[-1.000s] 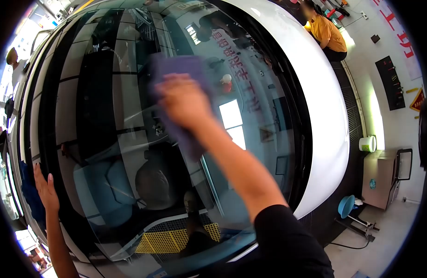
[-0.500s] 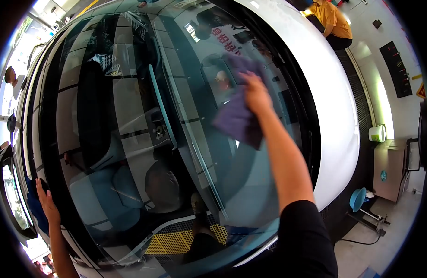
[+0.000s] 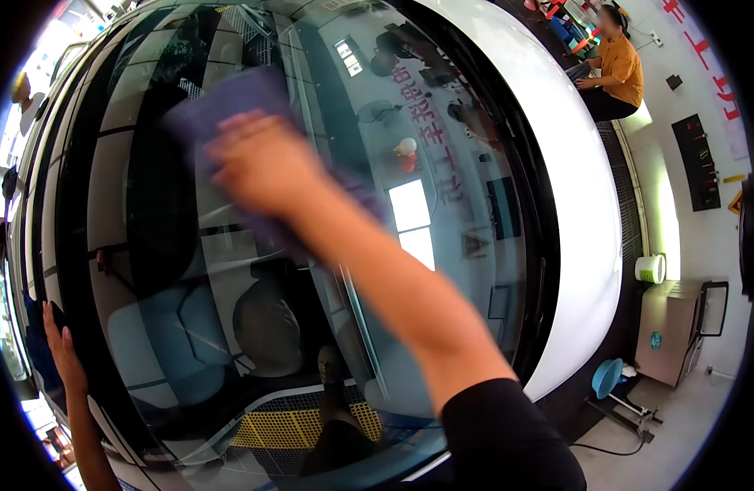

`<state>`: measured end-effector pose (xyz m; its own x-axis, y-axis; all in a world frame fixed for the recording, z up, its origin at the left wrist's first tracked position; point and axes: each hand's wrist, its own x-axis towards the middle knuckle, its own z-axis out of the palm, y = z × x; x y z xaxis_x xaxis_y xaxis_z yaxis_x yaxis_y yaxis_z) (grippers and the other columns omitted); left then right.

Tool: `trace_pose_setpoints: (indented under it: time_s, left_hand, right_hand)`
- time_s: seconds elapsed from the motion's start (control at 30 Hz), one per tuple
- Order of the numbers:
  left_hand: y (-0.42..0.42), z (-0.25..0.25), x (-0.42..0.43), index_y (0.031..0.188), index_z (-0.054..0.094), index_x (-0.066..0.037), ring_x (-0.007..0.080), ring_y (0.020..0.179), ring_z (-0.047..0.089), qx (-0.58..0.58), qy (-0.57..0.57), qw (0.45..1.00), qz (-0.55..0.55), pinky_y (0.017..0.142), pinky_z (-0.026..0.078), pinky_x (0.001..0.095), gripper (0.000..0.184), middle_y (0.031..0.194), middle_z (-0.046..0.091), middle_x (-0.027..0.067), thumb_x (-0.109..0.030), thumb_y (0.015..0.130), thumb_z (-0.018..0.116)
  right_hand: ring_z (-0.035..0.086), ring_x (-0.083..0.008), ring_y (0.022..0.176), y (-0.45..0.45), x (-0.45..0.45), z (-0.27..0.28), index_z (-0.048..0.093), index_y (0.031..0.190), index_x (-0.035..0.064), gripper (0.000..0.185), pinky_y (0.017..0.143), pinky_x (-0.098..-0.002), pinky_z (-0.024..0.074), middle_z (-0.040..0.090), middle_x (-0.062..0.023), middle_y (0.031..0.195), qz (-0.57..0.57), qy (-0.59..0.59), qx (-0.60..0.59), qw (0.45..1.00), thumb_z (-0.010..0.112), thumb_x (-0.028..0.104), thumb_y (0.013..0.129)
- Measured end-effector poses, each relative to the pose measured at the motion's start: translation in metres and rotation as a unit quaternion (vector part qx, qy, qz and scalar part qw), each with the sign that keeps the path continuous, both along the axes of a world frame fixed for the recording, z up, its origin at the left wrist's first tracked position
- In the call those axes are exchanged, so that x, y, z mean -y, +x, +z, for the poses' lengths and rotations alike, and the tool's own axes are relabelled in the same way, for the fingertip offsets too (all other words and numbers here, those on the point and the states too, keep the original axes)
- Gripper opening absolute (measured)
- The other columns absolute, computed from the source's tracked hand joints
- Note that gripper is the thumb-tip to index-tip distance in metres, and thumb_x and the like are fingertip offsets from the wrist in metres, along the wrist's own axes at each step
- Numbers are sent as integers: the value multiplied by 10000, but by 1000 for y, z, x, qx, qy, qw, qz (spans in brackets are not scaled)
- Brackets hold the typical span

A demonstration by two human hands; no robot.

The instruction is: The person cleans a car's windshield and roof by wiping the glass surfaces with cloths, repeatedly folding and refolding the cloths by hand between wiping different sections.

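Observation:
A purple cloth [image 3: 250,94] lies against the dark windshield [image 3: 377,270] of a white car. On top of it is my right hand [image 3: 262,159], blurred by motion, its fingers curled onto the fabric; the arm reaches in from the lower right. My left hand [image 3: 64,352] rests at the roof edge on the left, fingers stretched out, beside a dark blue cloth [image 3: 40,352]. Through the glass show a steering wheel and a seat.
The white hood [image 3: 585,221] curves down the right. Beyond it a person in an orange top [image 3: 621,69] sits low. A white bucket [image 3: 650,268], a metal cabinet [image 3: 670,327] and a blue basin [image 3: 607,377] stand at the right. Another person [image 3: 29,102] is at the far left.
My right hand and the purple cloth have swept left across the windshield, from near the hood side toward the roof. My left hand stays at the roof edge. The person in orange sits more upright.

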<state>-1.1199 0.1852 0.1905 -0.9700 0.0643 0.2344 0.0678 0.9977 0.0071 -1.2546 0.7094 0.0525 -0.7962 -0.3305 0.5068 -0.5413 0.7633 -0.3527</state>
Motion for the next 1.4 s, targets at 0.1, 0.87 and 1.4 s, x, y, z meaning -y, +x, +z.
trace_pose_setpoints:
  time_s: [0.1, 0.87, 1.4]
  left_hand:
    - [-1, 0, 20, 1532, 289, -67, 308, 1488, 207, 7, 48, 998, -41, 1202, 124, 441, 632, 1593, 273, 144, -442, 1024, 332]
    - [-12, -8, 20, 1533, 294, -89, 285, 1482, 227, -43, -62, 995, -57, 1203, 168, 415, 546, 1590, 280, 120, -342, 1055, 368]
    - [-24, -5, -4, 1503, 345, -51, 300, 1462, 267, -73, -107, 992, -7, 1195, 193, 413, 562, 1557, 334, 151, -379, 1049, 395]
  right_hand:
    - [453, -319, 1336, 3, 24, 8, 585, 1345, 205, 465, 1125, -430, 320, 496, -130, 1452, 62, -97, 23, 993, 537, 366, 912]
    - [401, -327, 1386, 197, -55, -5, 557, 1340, 159, 450, 1147, -452, 321, 469, -143, 1460, -60, 54, 119, 990, 511, 147, 893]
    - [570, -323, 1169, 340, -251, -158, 555, 1349, 141, 452, 1014, -365, 437, 589, -141, 1289, -529, -187, 217, 799, 518, 40, 910]
